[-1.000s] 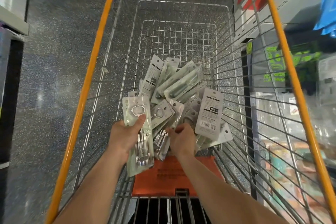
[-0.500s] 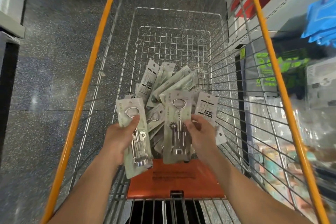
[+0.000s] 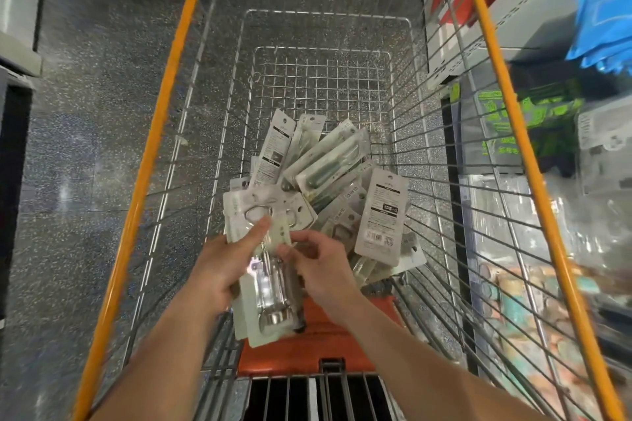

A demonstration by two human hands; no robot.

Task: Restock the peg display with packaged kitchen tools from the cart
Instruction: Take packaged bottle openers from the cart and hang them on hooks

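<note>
Now, L hand (image 3: 222,270) grips a stack of clear blister-packed steel corkscrews (image 3: 270,304), thumb across the top, over the near end of the orange-railed wire cart (image 3: 153,147). R hand (image 3: 321,270) is just beside it, fingers curled at the stack's R edge; can't tell if pinching. A pile of white-carded tool packs (image 3: 381,208) lies on the cart floor at the near end, and an orange plastic seat flap (image 3: 318,349) sits at the cart's near wall.

Stacked corkscrew packs (image 3: 270,304) held above heaped blister packs (image 3: 381,215) in wire cart (image 3: 160,120).
</note>
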